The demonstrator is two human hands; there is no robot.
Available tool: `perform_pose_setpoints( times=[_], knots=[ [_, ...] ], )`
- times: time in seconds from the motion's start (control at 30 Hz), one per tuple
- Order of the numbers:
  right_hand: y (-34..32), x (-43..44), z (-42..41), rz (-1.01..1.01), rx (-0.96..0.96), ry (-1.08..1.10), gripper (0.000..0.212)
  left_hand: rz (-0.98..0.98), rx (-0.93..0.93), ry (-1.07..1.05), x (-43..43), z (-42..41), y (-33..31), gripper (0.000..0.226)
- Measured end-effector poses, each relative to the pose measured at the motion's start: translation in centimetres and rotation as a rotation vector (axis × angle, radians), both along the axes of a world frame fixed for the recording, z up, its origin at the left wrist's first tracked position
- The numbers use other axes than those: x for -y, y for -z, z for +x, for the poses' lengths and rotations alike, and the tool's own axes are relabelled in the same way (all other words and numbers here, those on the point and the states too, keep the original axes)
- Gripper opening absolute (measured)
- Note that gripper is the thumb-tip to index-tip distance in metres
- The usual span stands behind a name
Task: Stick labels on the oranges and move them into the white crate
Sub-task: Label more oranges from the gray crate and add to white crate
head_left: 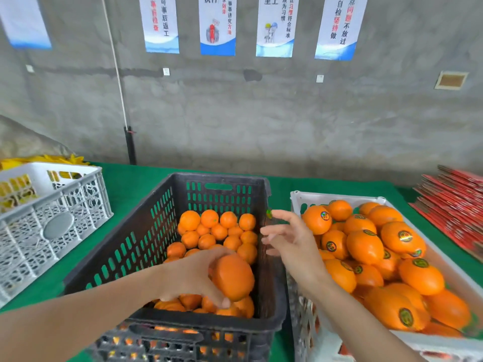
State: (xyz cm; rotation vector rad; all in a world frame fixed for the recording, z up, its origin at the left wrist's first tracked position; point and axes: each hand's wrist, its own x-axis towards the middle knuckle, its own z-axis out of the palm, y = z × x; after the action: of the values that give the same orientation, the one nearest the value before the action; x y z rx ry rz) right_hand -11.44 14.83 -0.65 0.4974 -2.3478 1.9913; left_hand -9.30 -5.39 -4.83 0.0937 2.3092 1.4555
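Up close, the left hand (193, 279) is curled round one plain round orange (235, 278), fingers and thumb wrapped on it, lifted just above the heap inside the black slotted plastic crate (136, 244). Beneath and beyond it, the pile of unlabelled oranges (209, 232) fills the crate floor. The crate's tall right wall stands between that fruit and the white plastic crate (337, 196) just beside it. Over that wall hangs the right hand (290, 241), palm turned left, fingers spread and nearly straight, gripping nothing. A small round label (269, 213) sits at the tip of its top finger. The white crate is heaped with stickered oranges (366, 246). Farther left, a second white lattice crate (52, 205) stands well apart on the green table cover (130, 178). Far right lies a stack of flat red cartons (454, 205). Behind everything, blue-and-white posters (217, 24) hang on the grey concrete wall (261, 121).
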Motion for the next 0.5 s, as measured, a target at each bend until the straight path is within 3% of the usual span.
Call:
perform_pose_setpoints(
  times=[0.1,0.23,0.33,0.5],
  knots=[
    [-0.5,-1.4,2.1,-0.133,0.096,-0.056,0.024,0.398,0.033,-0.072,-0.4,3.2,-1.5,0.084],
    [-0.8,-3.0,4.5,-0.199,0.117,-0.129,0.013,0.639,0.09,-0.149,-2.4,5.3,-3.4,0.073],
    [-1.2,-4.2,5.9,-0.239,0.109,-0.168,0.011,0.697,-0.004,-0.229,-4.1,6.6,-4.5,0.051],
    [-1.2,-6.4,7.6,-0.223,0.115,-0.194,0.006,0.696,-0.162,-0.35,-7.2,7.8,-4.9,0.068]
  ],
)
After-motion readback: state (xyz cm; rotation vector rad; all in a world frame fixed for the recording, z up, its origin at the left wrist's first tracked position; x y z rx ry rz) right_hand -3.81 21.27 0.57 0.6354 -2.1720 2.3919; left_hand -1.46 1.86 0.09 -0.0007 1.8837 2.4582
